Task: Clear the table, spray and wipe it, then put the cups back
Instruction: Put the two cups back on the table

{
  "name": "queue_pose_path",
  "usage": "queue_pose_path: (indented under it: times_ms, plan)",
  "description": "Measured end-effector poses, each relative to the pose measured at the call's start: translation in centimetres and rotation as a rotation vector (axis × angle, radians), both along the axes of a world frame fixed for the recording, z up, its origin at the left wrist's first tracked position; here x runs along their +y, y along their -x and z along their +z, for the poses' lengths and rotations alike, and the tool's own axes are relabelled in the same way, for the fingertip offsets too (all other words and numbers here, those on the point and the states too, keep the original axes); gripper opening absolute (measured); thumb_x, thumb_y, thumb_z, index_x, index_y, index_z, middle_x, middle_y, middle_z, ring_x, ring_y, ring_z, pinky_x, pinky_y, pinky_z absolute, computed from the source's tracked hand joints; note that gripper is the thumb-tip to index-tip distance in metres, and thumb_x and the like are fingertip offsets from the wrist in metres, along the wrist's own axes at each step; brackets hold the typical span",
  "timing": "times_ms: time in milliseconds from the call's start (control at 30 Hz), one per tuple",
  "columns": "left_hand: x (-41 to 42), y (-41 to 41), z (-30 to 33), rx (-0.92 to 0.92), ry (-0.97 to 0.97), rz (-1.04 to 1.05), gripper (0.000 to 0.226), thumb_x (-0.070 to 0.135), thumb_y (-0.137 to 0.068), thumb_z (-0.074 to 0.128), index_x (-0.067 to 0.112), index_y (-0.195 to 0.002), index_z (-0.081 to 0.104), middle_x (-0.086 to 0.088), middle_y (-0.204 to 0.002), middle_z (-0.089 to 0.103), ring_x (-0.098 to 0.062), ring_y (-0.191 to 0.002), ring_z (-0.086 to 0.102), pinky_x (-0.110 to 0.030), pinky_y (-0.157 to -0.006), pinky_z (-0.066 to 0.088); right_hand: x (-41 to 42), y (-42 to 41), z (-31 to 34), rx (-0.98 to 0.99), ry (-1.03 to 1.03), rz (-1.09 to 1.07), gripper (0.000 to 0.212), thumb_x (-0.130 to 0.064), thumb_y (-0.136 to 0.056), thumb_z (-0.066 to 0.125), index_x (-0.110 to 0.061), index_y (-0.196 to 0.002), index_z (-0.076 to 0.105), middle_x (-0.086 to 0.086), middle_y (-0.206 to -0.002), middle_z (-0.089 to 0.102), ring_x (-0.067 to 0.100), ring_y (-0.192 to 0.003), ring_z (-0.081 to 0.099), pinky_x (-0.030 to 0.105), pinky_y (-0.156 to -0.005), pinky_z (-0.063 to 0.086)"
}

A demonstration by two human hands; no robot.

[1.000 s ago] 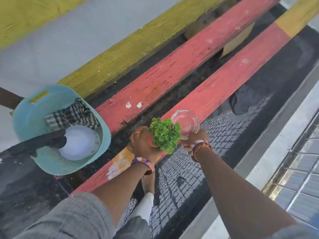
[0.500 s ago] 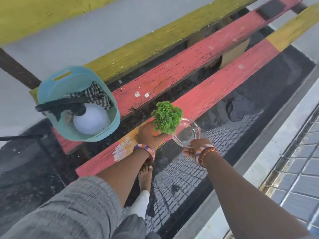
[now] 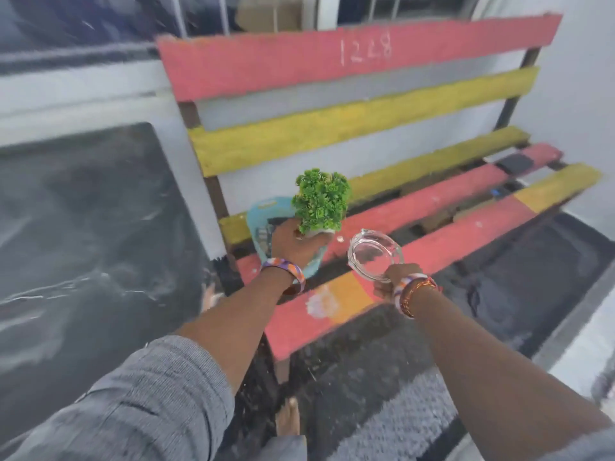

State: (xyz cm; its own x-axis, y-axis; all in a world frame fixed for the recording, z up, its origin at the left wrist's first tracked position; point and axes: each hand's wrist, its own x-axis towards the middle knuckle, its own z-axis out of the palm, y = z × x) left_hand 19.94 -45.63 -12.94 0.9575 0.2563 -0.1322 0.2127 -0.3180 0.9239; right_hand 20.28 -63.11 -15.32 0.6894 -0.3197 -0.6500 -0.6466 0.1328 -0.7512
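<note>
A small green plant is held in the left hand and a glass dish in the right hand at mid-frame, so clearing seems underway, with spraying and wiping probably left.

Head camera looks forward and down, close over a slatted bench.

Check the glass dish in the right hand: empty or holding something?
Empty, as far as visible: the glass dish, pinched by the right hand, is tilted and the bench shows through it.
</note>
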Motion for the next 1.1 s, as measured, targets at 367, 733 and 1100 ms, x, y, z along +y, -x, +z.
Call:
queue_pose_path:
  times_ms: [367,733,1100]
  plan:
    - [21.0,4.6,7.6,-0.129,-0.157,0.398,0.044,0.031,-0.068,0.077,0.012,-0.106,0.067,-0.005,-0.084,0.061,-0.018,-0.075,0.051,-0.017,-0.051,0.029,16.7,-3.1,9.1,-0.216,0.277,0.667,0.039,0.0,-0.094,0.037,0.009,-0.132,0.039,0.002,-0.071,0.039,0.012,-0.062,0.044,0.021,-0.051,0.048]
    - [42.1,4.5,6.1,-0.015,-0.216,0.64,0.042,0.031,-0.068,0.078,0.008,-0.102,0.069,-0.008,-0.076,0.06,-0.021,-0.071,0.051,-0.025,-0.067,0.035,38.8,-8.1,7.7,-0.288,0.42,0.833,0.039,-0.005,-0.096,0.034,0.009,-0.132,0.04,0.023,-0.135,0.048,0.035,-0.115,0.054,0.029,-0.072,0.042]
    - [50.9,-4.2,1.0,0.098,-0.422,0.661,0.045,0.055,-0.066,0.068,0.031,-0.104,0.065,-0.003,-0.091,0.072,-0.028,-0.099,0.062,-0.036,-0.09,0.039,50.1,-14.2,3.7,-0.292,0.743,0.628,0.04,-0.011,-0.096,0.032,0.008,-0.131,0.035,0.026,-0.135,0.043,0.041,-0.124,0.042,0.044,-0.1,0.035]
